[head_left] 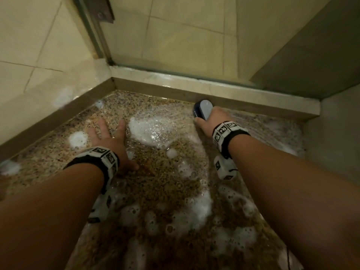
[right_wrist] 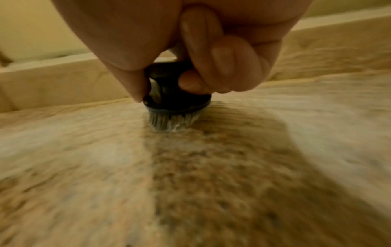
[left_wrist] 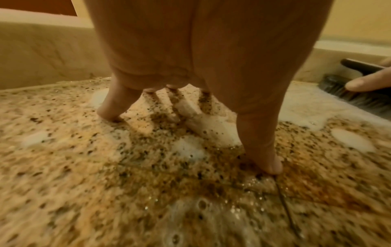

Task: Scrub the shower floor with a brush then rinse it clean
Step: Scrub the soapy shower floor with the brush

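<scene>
The right hand [head_left: 207, 121] is curled around the handle of the brush [head_left: 202, 110], bristles down on the wet, speckled shower floor [head_left: 155, 182] just beside the curb [head_left: 233, 98] at upper right of the head view. The brush's long axis points up-frame toward that curb. The left hand [head_left: 106, 136] lies spread flat on the floor at centre left, near patches of foam [head_left: 144, 131].

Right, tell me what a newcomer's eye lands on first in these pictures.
First, the white soap foam spread in patches over the wet speckled shower floor. Then the right hand gripping a dark scrub brush, bristles down on the floor beside the raised curb at the far edge. The left hand presses with spread fingers on the floor to the left.
</scene>
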A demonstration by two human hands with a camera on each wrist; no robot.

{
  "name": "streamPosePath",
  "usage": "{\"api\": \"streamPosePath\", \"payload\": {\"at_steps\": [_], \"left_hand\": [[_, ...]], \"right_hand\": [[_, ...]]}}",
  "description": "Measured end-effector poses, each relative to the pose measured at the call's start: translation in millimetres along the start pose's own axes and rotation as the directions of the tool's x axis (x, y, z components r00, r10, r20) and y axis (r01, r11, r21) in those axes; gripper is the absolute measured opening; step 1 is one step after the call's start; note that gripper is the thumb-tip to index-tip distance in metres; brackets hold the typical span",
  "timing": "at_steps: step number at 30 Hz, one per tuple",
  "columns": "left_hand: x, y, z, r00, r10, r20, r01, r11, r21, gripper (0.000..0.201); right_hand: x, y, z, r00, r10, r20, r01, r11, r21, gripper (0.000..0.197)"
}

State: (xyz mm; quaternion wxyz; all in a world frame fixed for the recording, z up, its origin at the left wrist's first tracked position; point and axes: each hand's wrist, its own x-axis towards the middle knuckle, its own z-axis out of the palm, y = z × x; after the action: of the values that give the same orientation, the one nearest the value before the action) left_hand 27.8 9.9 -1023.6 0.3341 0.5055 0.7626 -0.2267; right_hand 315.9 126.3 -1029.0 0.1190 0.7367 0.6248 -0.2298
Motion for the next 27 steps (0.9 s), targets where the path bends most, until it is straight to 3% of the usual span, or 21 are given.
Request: {"api": "streamPosePath", "payload": {"at_steps": [6,9,13,16,17,19,21,24,27], "left_hand": [[-3.2,0.0,-1.8,1.0,-0.008,-0.016,0.009,0.999,0.034,0.155],[-5.7,1.2,-2.2,1.0,-0.004,-0.031,0.005,0.999,0.042,0.154],[-4.4,3.8,-4.0,1.0,-0.008,-0.017,0.009,0.999,0.045,0.155],[-2.7,3.3,-3.6,1.0,-0.01,-0.013,0.01,0.999,0.047,0.155],[-1.5,2.5,-2.9,1.0,-0.007,-0.019,0.008,0.999,0.045,0.155],[1.2,0.0,-0.6,1.0,0.001,-0.029,0.0,0.999,0.041,0.152],[3.3,-3.3,1.3,0.999,0.011,-0.031,-0.01,0.999,0.03,0.151],[4.4,-7.2,2.5,0.999,0.033,-0.018,-0.033,0.999,0.001,0.155],[5.1,-7.5,2.6,0.999,0.043,-0.003,-0.043,0.999,-0.012,0.157]], "right_hand": [[3.8,55.7,-9.0,0.979,0.204,0.017,-0.205,0.973,0.109,0.075],[-5.4,53.3,-16.5,0.962,0.274,0.007,-0.272,0.947,0.17,0.069],[-33.0,-7.9,-7.7,0.997,0.012,-0.08,0.003,0.983,0.182,0.025],[-47.4,-81.9,21.8,0.99,-0.14,-0.015,0.14,0.965,0.222,0.018],[-49.9,-106.5,32.0,0.983,-0.183,0.022,0.174,0.961,0.215,0.023],[-49.9,-144.0,45.2,0.969,-0.221,0.109,0.201,0.965,0.166,0.05],[-45.7,-158.9,46.5,0.959,-0.242,0.148,0.227,0.968,0.11,0.071],[-28.4,-142.5,33.0,0.964,-0.243,0.104,0.234,0.968,0.095,0.068],[-11.0,-110.9,12.7,0.983,-0.155,0.102,0.153,0.988,0.028,0.071]]}}
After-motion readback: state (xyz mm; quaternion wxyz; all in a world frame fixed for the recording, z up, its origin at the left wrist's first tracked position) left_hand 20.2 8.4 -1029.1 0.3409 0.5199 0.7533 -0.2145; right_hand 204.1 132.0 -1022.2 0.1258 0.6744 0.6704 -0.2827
